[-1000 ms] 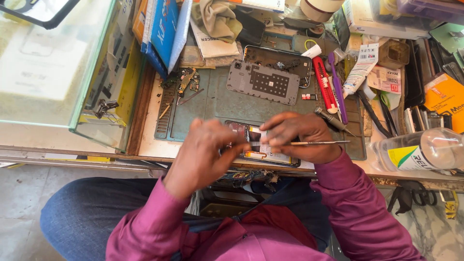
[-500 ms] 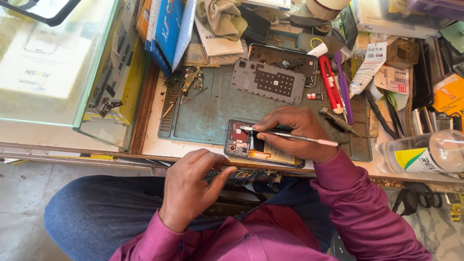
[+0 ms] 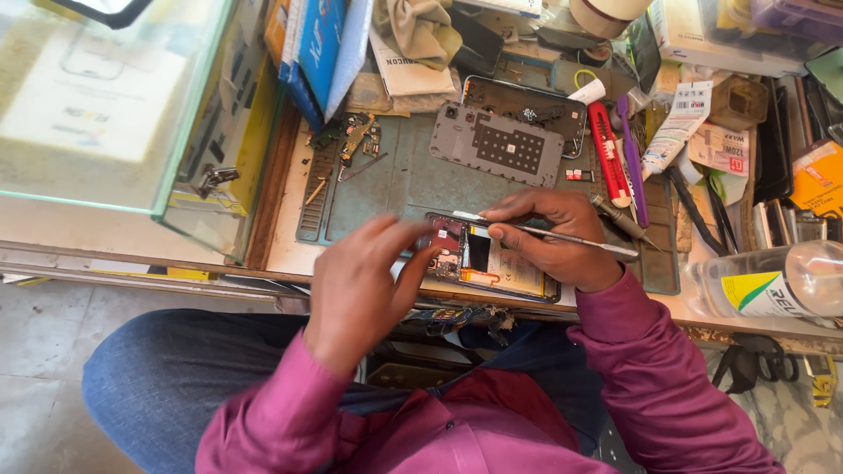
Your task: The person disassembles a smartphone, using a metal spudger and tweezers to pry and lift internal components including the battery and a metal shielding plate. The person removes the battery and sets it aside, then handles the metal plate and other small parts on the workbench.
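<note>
Grey back cover (image 3: 497, 147) beyond opened phone (image 3: 492, 259).

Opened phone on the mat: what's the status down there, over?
Right hand grips thin metal tool, tip on opened phone. Left hand open, fingertips at phone's left edge. Grey back cover lies apart; nothing blocking.

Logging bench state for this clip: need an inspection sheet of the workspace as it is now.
Surface: grey-green repair mat on a wooden bench.
Job's things: opened phone at the mat's near edge; thin metal tool.
Clutter: grey back cover, red tool, purple tool, plastic bottle, cloth.
Hands: right hand holds the tool on the phone; left hand open beside it.
Cables: nothing seen.
Surroundings: glass case on the left.
</note>
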